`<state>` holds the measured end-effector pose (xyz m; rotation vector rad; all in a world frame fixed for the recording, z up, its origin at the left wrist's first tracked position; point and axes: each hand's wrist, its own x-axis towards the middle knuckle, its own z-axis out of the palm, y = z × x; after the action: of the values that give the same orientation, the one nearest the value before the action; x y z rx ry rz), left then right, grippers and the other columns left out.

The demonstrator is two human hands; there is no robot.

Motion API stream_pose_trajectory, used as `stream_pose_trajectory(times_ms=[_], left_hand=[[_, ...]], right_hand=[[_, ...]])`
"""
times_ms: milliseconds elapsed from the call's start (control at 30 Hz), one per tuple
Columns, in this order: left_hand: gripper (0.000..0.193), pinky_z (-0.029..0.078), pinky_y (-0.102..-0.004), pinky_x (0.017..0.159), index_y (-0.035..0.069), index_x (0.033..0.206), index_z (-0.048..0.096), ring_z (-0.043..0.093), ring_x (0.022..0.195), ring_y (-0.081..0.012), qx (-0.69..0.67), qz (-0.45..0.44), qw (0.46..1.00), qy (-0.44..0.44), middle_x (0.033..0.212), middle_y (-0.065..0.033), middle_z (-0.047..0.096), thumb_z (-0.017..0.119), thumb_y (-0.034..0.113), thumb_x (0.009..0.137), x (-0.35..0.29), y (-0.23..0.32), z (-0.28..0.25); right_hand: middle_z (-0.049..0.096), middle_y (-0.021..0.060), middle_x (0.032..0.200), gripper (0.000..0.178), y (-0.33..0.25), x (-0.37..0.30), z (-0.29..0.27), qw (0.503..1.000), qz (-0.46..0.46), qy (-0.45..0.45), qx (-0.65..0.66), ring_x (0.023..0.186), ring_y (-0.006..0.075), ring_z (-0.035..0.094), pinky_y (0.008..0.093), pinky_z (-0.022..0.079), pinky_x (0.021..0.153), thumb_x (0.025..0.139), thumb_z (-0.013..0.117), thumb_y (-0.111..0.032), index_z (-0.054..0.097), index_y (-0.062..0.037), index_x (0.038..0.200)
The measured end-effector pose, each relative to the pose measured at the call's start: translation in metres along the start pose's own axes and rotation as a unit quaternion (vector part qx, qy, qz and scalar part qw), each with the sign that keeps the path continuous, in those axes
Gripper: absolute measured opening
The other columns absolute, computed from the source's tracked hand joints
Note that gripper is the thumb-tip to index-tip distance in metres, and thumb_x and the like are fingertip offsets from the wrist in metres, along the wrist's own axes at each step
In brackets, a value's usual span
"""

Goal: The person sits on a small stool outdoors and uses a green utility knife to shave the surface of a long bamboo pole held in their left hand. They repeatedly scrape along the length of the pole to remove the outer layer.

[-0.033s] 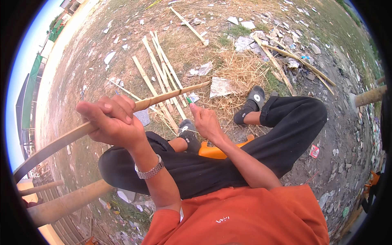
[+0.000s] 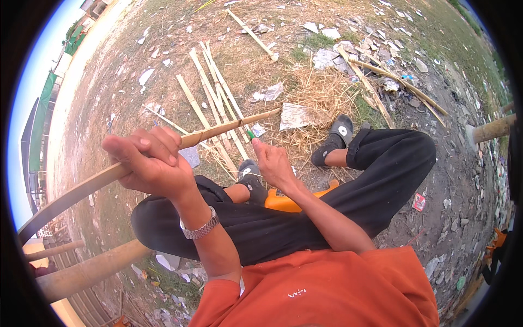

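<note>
My left hand, with a metal watch on its wrist, wraps round a long, bowed bamboo strip. The strip runs from the lower left past my fist to a tip over the ground ahead. My right hand is closed round a green-handled knife, just below the strip's far part. The knife's thin blade is hard to make out against the pale strips behind it and seems to touch the bamboo. Several split bamboo strips lie on the ground beyond my hands.
I sit with legs bent; an orange plastic piece is between them. Straw shavings lie ahead, beside my shoe. More bamboo pieces rest at the far right among litter. A thick bamboo pole is at my left.
The green-handled knife and my right fingertips have shifted very slightly left. My left hand and the bamboo strip look the same.
</note>
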<state>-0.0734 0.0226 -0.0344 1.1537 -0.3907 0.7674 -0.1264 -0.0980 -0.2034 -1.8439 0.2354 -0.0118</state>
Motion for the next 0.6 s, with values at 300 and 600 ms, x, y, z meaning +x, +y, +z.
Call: stream_pose_trajectory(times_ms=[300, 600], left_hand=[[0.040, 0.017, -0.0242, 0.035, 0.012, 0.069, 0.044, 0.019, 0.032, -0.0055, 0.004, 0.001, 1.000, -0.008, 0.040, 0.0033, 0.029, 0.046, 0.038, 0.100, 0.001, 0.001, -0.001], [0.042, 0.018, -0.0239, 0.036, 0.012, 0.067, 0.044, 0.020, 0.032, -0.0053, 0.010, -0.002, 1.000, 0.013, 0.042, 0.0041, 0.028, 0.049, 0.039, 0.098, 0.002, 0.002, -0.001]], right_hand=[[0.050, 0.0278, 0.058, 0.069, 0.008, 0.007, 0.003, 1.000, 0.010, 0.011, -0.025, 0.057, 0.0410, 0.051, 0.0494, 0.040, 0.062, 0.099, 0.032, -0.048, 0.054, 0.0089, 0.067], [0.059, 0.0299, 0.066, 0.067, 0.002, 0.007, 0.003, 0.998, 0.057, -0.028, 0.000, 0.073, 0.0469, 0.059, 0.0512, 0.044, 0.071, 0.099, 0.031, -0.046, 0.060, 0.0073, 0.071]])
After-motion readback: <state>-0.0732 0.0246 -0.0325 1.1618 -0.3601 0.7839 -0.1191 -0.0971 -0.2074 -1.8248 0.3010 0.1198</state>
